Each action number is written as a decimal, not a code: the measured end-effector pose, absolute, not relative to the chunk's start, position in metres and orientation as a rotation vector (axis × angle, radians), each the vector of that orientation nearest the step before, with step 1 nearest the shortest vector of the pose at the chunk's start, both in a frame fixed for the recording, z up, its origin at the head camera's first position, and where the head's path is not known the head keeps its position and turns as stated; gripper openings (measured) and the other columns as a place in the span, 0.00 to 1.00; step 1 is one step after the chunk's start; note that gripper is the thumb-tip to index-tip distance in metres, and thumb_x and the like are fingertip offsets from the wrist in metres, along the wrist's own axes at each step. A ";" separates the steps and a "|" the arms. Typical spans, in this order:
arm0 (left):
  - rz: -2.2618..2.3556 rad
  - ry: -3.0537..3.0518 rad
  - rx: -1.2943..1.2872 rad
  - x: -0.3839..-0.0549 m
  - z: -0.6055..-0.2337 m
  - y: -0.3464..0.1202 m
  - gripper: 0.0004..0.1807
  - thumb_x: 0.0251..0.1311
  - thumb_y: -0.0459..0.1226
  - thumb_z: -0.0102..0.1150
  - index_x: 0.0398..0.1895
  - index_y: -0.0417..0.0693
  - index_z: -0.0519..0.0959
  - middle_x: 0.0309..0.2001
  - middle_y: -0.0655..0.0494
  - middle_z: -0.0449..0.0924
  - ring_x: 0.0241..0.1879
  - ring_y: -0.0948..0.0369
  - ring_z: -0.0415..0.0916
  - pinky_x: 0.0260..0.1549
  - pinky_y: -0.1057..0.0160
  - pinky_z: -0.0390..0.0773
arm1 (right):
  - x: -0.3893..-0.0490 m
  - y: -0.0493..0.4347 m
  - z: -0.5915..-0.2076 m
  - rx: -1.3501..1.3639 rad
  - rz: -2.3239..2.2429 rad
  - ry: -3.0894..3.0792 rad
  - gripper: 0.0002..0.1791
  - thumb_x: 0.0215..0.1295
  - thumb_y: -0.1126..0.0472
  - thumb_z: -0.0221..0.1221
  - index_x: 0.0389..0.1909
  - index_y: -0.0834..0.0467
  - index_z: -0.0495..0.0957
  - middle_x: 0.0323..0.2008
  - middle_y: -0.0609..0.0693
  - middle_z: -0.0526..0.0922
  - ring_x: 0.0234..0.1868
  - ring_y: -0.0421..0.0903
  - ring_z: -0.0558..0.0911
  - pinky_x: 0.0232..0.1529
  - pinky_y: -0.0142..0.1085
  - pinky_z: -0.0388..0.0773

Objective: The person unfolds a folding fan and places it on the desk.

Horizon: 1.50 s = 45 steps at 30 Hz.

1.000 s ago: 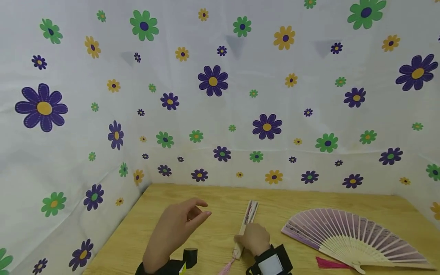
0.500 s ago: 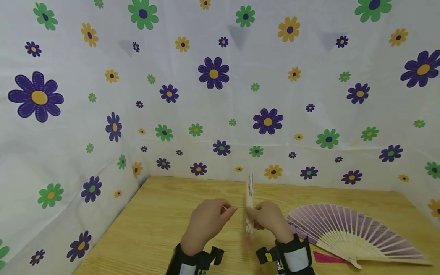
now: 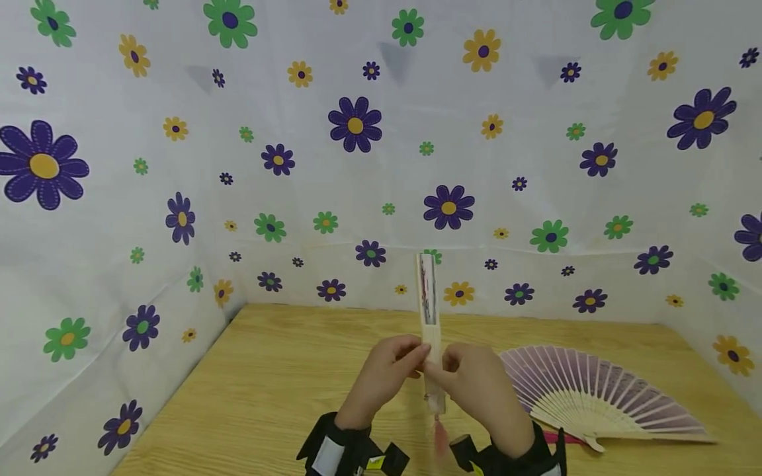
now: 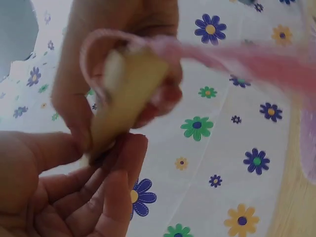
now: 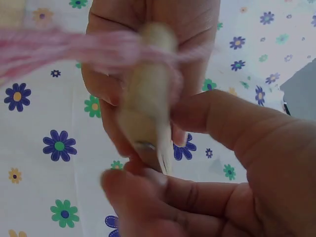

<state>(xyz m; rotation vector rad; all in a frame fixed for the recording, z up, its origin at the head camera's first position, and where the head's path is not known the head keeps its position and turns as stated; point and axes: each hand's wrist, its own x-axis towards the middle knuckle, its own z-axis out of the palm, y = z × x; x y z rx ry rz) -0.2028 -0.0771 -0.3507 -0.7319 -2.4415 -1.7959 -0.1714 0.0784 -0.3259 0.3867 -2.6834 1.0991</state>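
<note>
A folded hand fan (image 3: 432, 337) with pale ribs stands upright above the table, its printed cloth end at the top. My left hand (image 3: 383, 370) pinches it from the left, thumb across the front. From the right, my right hand (image 3: 479, 383) grips it slightly lower, thumb against the ribs. A pink tassel (image 3: 440, 437) dangles from the fan's lower end. In the left wrist view, the fan's blurred butt end (image 4: 129, 86) lies between both hands, the tassel's cord looped beside it. The right wrist view shows a small metal rivet (image 5: 145, 145) near that end.
An open purple fan (image 3: 595, 396) lies spread on the wooden table (image 3: 286, 370) to the right, its dark pink tassel (image 3: 565, 437) partly behind the right wrist. White cloth walls (image 3: 297, 198) with printed flowers enclose the table's back and sides.
The right hand has lifted the folded fan off the table and brought it upright. My left hand, earlier holding nothing, has moved right and taken hold of it too.
</note>
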 end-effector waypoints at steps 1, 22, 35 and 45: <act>-1.883 -2.421 -0.732 -0.204 -0.352 -0.078 0.15 0.72 0.32 0.49 0.46 0.27 0.81 0.38 0.31 0.83 0.36 0.54 0.82 0.41 0.50 0.85 | -0.172 0.080 -0.328 0.405 1.103 -2.678 0.18 0.61 0.57 0.65 0.14 0.56 0.73 0.10 0.43 0.69 0.11 0.37 0.65 0.14 0.31 0.57; -1.897 -2.537 -0.566 -0.204 -0.376 -0.040 0.11 0.59 0.27 0.62 0.43 0.26 0.81 0.34 0.36 0.85 0.29 0.53 0.84 0.31 0.53 0.88 | -0.177 0.119 -0.372 0.314 1.463 -2.602 0.15 0.57 0.68 0.66 0.44 0.72 0.77 0.28 0.58 0.87 0.27 0.46 0.84 0.25 0.42 0.86; -1.893 -2.551 -0.519 -0.206 -0.376 -0.033 0.11 0.61 0.31 0.62 0.39 0.27 0.81 0.32 0.37 0.85 0.28 0.53 0.84 0.30 0.53 0.88 | -0.173 0.113 -0.371 0.144 1.432 -2.534 0.15 0.52 0.70 0.67 0.41 0.68 0.79 0.24 0.54 0.86 0.25 0.44 0.83 0.27 0.44 0.84; -1.861 -2.527 -0.514 -0.204 -0.375 -0.034 0.13 0.63 0.36 0.61 0.36 0.29 0.82 0.30 0.37 0.85 0.26 0.51 0.84 0.26 0.54 0.87 | -0.172 0.110 -0.370 0.101 1.437 -2.526 0.15 0.51 0.69 0.68 0.40 0.68 0.79 0.24 0.54 0.86 0.24 0.45 0.84 0.25 0.44 0.84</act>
